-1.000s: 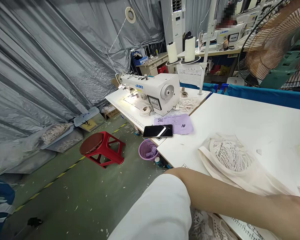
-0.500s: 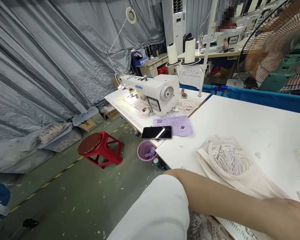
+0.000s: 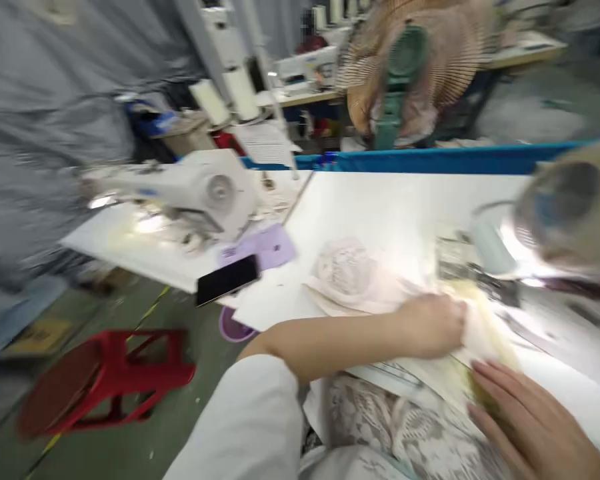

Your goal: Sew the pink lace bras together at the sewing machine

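Note:
The picture is smeared by motion. My left hand (image 3: 430, 325) reaches across the white table (image 3: 395, 213) and rests on a pale cream fabric piece (image 3: 475, 333), fingers curled over its edge. My right hand (image 3: 525, 420) lies flat with fingers stretched out on the same fabric near the table's front edge. A lace-patterned pale piece (image 3: 345, 270) lies just left of my left hand. More lace fabric (image 3: 405, 427) hangs below the table edge at my lap.
A white sewing machine (image 3: 200, 190) stands on the left table, with a black phone (image 3: 227, 280) and a purple paper (image 3: 265, 247) beside it. A red stool (image 3: 95, 383) is on the floor. A green fan (image 3: 405, 73) and a blue barrier (image 3: 455, 160) are behind. A second machine (image 3: 565, 207) blurs at right.
The view has swung sharply right and blurred. My left hand has come fully into sight on the cream fabric, and my right hand has appeared flat on it.

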`<state>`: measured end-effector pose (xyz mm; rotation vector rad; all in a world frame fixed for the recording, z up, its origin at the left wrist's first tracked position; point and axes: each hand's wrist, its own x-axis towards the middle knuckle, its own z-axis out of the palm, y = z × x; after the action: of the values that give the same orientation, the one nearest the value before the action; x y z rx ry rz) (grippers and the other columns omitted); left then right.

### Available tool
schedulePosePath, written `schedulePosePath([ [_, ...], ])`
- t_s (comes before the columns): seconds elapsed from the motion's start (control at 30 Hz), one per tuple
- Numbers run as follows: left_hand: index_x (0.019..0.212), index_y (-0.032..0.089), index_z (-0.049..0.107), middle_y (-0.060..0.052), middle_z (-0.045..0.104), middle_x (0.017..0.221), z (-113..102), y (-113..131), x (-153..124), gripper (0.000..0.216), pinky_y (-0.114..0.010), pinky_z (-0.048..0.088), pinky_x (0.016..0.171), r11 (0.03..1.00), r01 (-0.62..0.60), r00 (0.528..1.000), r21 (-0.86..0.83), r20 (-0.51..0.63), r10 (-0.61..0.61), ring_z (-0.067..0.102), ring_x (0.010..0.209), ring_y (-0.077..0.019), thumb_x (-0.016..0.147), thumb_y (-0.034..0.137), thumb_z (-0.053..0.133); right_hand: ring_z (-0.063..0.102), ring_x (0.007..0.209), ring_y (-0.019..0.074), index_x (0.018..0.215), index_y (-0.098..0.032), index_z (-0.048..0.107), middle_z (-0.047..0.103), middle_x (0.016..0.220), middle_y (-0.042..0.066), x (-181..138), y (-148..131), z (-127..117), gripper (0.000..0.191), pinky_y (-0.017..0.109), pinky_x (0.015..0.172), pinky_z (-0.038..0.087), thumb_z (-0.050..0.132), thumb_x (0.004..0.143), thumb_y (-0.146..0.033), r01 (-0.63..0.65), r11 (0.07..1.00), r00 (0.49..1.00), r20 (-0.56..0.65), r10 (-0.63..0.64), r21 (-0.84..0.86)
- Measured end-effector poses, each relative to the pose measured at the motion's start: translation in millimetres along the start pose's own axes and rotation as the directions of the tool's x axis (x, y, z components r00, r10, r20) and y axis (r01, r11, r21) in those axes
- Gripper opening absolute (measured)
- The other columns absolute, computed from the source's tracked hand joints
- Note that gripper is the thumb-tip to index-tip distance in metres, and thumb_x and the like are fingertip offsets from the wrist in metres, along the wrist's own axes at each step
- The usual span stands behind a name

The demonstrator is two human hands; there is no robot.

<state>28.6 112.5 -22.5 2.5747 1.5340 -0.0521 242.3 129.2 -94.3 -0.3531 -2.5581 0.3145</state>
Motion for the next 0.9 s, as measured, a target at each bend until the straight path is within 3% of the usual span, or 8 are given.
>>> schedulePosePath([
  [0.1,0.102,0.008,0.065,-0.016,0.057,0.114,1.5,-5.0,2.9,0.033,-0.034,0.046,0.080,0.991,0.068,0.996,0.117,-0.066,-0.060,0.053,0.101,-0.0245,0.090,0.033,0.048,0.055,0.110,0.0269,0.117,-0.021,0.054,0.063,0.115,0.007,15.0,-13.1,-12.5,0.030,0.045,0.092,0.044,0.049,0.089,-0.033,-0.066,0.993,0.997,0.043,0.070,-0.099],
  [0.23,0.123,0.003,0.052,-0.017,0.049,0.132,0.9,-7.9,7.0,0.048,-0.035,0.044,0.089,0.981,0.145,0.987,0.128,-0.089,-0.135,0.049,0.111,-0.0247,0.092,0.038,0.045,0.052,0.115,0.0253,0.117,-0.020,0.056,0.062,0.118,0.008,27.8,-15.2,-15.5,0.031,0.043,0.093,0.044,0.047,0.090,-0.032,-0.161,0.977,0.983,0.066,0.172,-0.141],
  [0.6,0.120,0.002,0.054,-0.016,0.050,0.130,9.1,-23.2,32.9,0.043,-0.036,0.041,0.096,0.993,0.079,0.984,0.087,-0.165,-0.064,0.048,0.115,-0.0266,0.094,0.033,0.039,0.047,0.122,0.0267,0.116,-0.018,0.054,0.055,0.128,0.011,26.1,-15.4,-12.3,0.033,0.046,0.095,0.044,0.044,0.091,-0.035,-0.228,0.959,0.970,0.049,0.239,-0.168],
  [0.8,0.118,0.005,0.052,-0.015,0.053,0.121,6.3,-22.2,33.8,0.040,-0.031,0.048,0.086,0.986,0.167,0.973,-0.022,-0.157,-0.168,0.053,0.105,-0.0224,0.092,0.034,0.042,0.046,0.124,0.0263,0.118,-0.018,0.054,0.055,0.130,0.010,27.4,-15.8,-12.2,0.033,0.045,0.095,0.044,0.046,0.090,-0.034,-0.243,0.957,0.967,0.041,0.252,-0.157],
  [0.9,0.121,0.001,0.050,-0.018,0.055,0.121,8.4,-23.4,33.0,0.043,-0.034,0.045,0.093,0.994,0.106,0.973,0.034,-0.207,-0.097,0.053,0.107,-0.0244,0.093,0.032,0.040,0.045,0.124,0.0257,0.116,-0.019,0.055,0.055,0.130,0.010,28.2,-15.8,-12.8,0.031,0.044,0.096,0.044,0.047,0.090,-0.033,-0.238,0.959,0.968,0.044,0.247,-0.153],
])
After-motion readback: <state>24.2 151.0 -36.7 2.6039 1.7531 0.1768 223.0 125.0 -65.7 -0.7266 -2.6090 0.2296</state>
